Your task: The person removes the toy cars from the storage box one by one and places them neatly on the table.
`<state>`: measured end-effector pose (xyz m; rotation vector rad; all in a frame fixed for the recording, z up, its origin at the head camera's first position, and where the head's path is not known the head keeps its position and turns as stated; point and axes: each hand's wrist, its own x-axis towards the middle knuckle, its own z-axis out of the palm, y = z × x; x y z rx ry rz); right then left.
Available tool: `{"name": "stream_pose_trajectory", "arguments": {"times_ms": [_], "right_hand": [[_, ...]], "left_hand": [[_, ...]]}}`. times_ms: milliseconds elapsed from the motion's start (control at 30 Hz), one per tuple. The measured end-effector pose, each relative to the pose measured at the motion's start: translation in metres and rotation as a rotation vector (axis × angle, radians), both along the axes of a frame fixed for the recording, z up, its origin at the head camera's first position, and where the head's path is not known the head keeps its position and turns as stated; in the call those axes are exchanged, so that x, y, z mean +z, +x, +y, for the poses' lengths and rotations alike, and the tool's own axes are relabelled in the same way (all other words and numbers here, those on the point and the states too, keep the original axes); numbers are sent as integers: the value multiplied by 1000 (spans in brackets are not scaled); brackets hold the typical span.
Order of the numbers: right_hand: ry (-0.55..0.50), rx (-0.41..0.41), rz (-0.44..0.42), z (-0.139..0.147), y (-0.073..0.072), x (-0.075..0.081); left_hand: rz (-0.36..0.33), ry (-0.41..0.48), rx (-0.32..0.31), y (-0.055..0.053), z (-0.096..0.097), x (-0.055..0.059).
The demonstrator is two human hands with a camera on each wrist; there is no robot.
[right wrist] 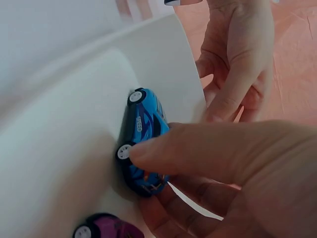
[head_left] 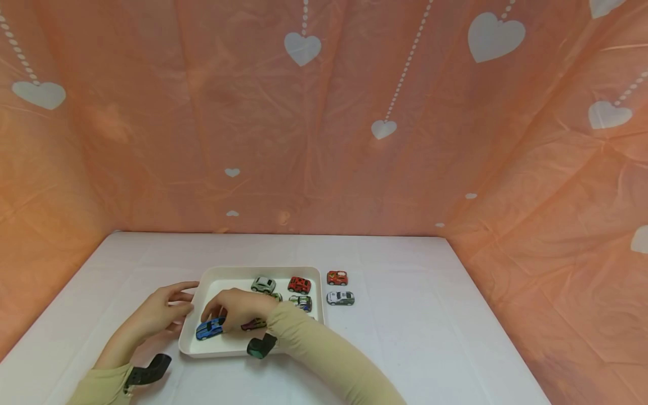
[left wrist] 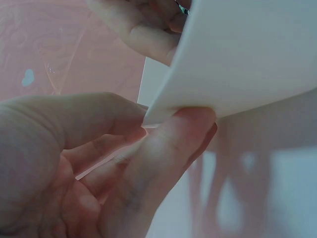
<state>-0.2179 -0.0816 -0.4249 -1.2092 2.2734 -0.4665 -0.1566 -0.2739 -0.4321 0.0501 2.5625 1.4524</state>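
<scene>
My right hand (head_left: 240,308) reaches into the white tray (head_left: 189,344) and grips a blue toy car (head_left: 208,329). The right wrist view shows the thumb on the side of that blue toy car (right wrist: 148,124), fingers on its far side. My left hand (head_left: 161,310) is at the tray's left wall; up close, thumb and forefinger pinch the tray edge (left wrist: 166,91). A purple toy car (head_left: 254,324) lies just right of the right hand, partly hidden by it. A silver toy car (head_left: 263,284), a red spotted one (head_left: 300,285) and a white-green one (head_left: 302,302) stand farther right inside.
Outside the tray's right wall, a red-orange toy car (head_left: 337,278) and a white-grey toy car (head_left: 341,298) stand one behind the other on the white tablecloth (head_left: 415,337). An orange curtain with hearts (head_left: 314,140) closes off the back and sides. The right forearm covers the tray's front right corner.
</scene>
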Motion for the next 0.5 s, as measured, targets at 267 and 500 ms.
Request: {"name": "stream_pose_trajectory", "arguments": {"times_ms": [267, 500], "right_hand": [[-58, 42, -11, 14, -5, 2], [-122, 70, -14, 32, -8, 9]], "left_hand": [[-2, -1, 7, 1, 2, 0], [-8, -6, 13, 2, 2, -1]]}}
